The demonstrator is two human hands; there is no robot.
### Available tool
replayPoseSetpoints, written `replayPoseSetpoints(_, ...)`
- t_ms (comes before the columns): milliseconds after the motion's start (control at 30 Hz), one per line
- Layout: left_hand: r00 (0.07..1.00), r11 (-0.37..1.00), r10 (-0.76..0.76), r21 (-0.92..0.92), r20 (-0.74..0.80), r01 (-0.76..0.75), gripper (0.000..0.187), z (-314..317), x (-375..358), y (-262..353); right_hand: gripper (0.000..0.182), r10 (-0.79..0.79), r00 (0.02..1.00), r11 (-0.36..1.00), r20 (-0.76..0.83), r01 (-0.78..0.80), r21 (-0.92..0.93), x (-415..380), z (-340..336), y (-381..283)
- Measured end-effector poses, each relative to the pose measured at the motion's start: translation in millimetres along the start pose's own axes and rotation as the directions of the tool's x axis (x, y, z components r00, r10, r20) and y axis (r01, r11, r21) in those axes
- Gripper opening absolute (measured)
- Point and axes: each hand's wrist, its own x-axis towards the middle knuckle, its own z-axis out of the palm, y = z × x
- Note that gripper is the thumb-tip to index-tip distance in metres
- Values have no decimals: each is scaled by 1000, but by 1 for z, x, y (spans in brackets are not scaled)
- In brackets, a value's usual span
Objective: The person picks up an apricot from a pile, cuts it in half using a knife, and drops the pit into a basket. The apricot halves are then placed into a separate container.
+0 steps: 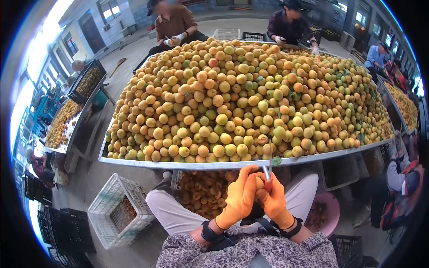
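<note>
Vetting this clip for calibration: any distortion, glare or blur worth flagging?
Head view: strong fisheye, black corners, silver metal-rimmed table visibly bowed; white glare from the upper-left windows, blue fringing at the image circle's edge; heads of the brown-shirted co-worker and dark-shirted co-worker smeared; orange-gloved left hand and orange-gloved right hand fairly sharp.

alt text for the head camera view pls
Orange-gloved left hand and right hand, the right gripping a red tool, meet beside a table heaped with yellow and orange fruit; two co-workers are across it.
</note>
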Motion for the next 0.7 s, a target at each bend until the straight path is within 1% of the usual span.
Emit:
replayPoseSetpoints(33,999,980,54,194,1,-53,40,-1,0,1,44,280,960,918,29,-276,284,0,-1,-7)
replayPoseSetpoints(67,994,919,112,379,11,-108,40,-1,0,1,42,511,848,687,137,-500,527,0,-2,-10)
replayPoseSetpoints(100,993,940,122,320,0,-116,36,3,2,-5,49,495,862,632,109,-443,636,1,2,1)
replayPoseSetpoints(133,992,940,122,319,10,-119,36,2,2,-13,49,495,863,635,99,-438,637,0,-1,2)
replayPoseSetpoints(167,997,1000,-18,13,-73,19,34,0,4,-21,54,481,865,525,145,-417,742,1,-7,2)
replayPoseSetpoints(200,979,944,-175,-302,-108,136,33,0,5,-25,58,456,869,402,192,-394,827,3,-12,3)
replayPoseSetpoints(233,986,937,-164,-318,-41,143,35,-10,2,-14,66,446,867,380,220,-406,831,1,-14,3)
replayPoseSetpoints(267,955,789,-296,-569,-21,232,46,-20,5,-15,66,445,867,385,223,-410,827,3,-16,2)
replayPoseSetpoints(333,894,521,-448,-817,-14,248,57,-38,5,-21,71,499,842,349,205,-411,842,2,-16,0)
replayPoseSetpoints(367,914,575,-404,-764,46,292,58,-49,1,-15,73,473,856,388,208,-414,823,1,-17,4)
replayPoseSetpoints(400,899,566,-434,-759,59,323,59,-55,-2,-7,73,474,854,382,214,-418,824,1,-16,4)
replayPoseSetpoints(467,905,631,-417,-690,84,354,53,-66,-9,-7,69,456,854,425,251,-456,781,3,-12,3)
replayPoseSetpoints(500,905,635,-419,-691,69,347,53,-71,-11,-9,69,453,851,415,264,-464,782,4,-10,4)
replayPoseSetpoints(567,926,678,-370,-661,71,322,51,-82,-19,-14,63,456,846,419,276,-478,772,3,-1,5)
replayPoseSetpoints(600,935,718,-353,-629,40,298,48,-85,-22,-12,65,488,829,444,275,-507,739,4,3,2)
replayPoseSetpoints(633,940,830,-338,-488,-53,271,42,-90,-25,-12,64,494,824,450,279,-516,729,4,5,1)
replayPoseSetpoints(700,940,910,-312,-329,-138,254,37,-102,-30,-18,63,504,817,453,280,-526,719,3,9,1)
